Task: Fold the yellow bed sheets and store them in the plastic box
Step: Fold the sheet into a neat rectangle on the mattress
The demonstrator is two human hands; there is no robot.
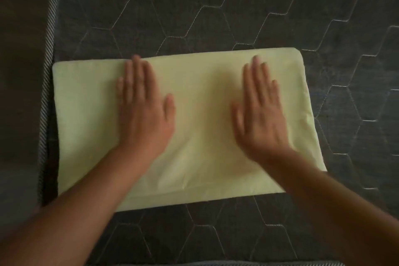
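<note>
I have both palms flat on the folded yellow sheet (200, 119), which lies as a thick rectangle on the dark quilted mattress (259, 13), its left end right at the mattress's piped edge (48, 67) at nine o'clock. My left hand (143, 112) rests toward the nine o'clock half, my right hand (262, 114) toward three o'clock; on both, the fingers are straight and spread, pointing to twelve, grasping nothing. The right one is blurred, so I can't tell exactly how firmly it bears down.

I judge this to be the smoothing press before one more fold or the lift. To do it well I want even pressure through the palms, sweeping from the middle out toward three and nine so trapped air leaves and the layers stay square. The stacked edges at six o'clock look slightly stepped, and I'd line them up before lifting.

Nothing lies on the mattress near the bundle. What stands in my way is that the plastic box is nowhere in view, so I must find it first, and the bundle's left end could slip over the edge.
</note>
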